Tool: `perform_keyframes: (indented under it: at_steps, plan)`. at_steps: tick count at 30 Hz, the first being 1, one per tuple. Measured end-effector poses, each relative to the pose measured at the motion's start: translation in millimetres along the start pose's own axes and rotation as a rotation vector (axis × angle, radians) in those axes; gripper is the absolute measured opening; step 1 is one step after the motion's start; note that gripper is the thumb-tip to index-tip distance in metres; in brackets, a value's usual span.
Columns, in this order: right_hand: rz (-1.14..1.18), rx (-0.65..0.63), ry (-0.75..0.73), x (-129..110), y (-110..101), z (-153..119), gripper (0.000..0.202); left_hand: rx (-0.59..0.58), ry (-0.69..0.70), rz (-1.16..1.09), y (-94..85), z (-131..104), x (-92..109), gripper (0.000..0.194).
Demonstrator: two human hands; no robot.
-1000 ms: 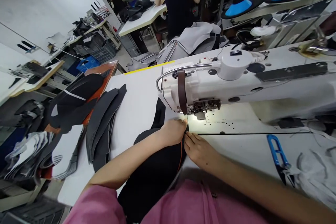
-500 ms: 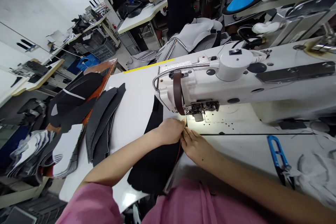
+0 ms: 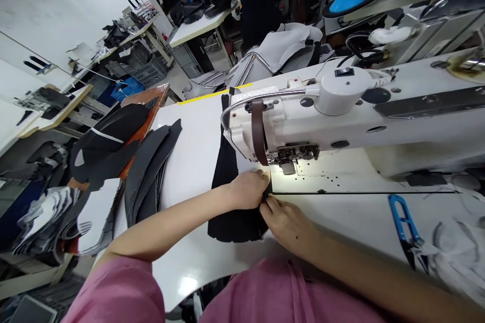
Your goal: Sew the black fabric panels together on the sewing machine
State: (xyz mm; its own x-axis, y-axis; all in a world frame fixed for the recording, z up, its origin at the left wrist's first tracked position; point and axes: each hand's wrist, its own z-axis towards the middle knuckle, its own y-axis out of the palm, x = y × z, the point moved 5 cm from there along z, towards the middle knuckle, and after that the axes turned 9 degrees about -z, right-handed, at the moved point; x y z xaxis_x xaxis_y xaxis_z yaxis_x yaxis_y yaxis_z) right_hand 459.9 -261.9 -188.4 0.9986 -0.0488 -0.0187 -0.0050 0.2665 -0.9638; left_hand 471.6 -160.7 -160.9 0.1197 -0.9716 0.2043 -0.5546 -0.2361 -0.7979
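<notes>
A black fabric piece (image 3: 235,224) lies on the white table, its narrow far end reaching past the head of the white sewing machine (image 3: 337,126). My left hand (image 3: 250,189) is closed on the fabric just in front of the needle area, which the machine head partly hides. Nearer to me, my right hand (image 3: 282,217) pinches the fabric's right edge with its fingertips.
Dark cut pieces (image 3: 149,171) lie stacked on the table's left. Further left are white-topped pieces (image 3: 99,212). Blue-handled snips (image 3: 405,222) rest at the right by white scraps. A person (image 3: 255,5) stands beyond grey fabric (image 3: 284,50).
The black fabric has moved away from me, its far end now beside the machine head. My right hand has shifted slightly toward me, apart from my left hand.
</notes>
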Motion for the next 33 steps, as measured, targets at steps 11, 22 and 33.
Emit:
perform_keyframes:
  at_steps: [11, 22, 33]
  plan:
    - [-0.080, 0.099, 0.030, -8.3, 21.0, -14.9, 0.044, 0.052, -0.065, 0.015, 8.4, -3.0, -4.9, 0.033]
    - [-0.056, 0.089, 0.064, -7.4, 30.3, -19.3, 0.077, 0.265, -0.093, 0.005, 19.7, 13.0, -12.9, 0.022]
    - [0.203, 0.029, -0.408, 22.1, 12.2, -9.5, 0.062, 0.599, 0.159, -0.139, 18.4, 1.4, -53.7, 0.036]
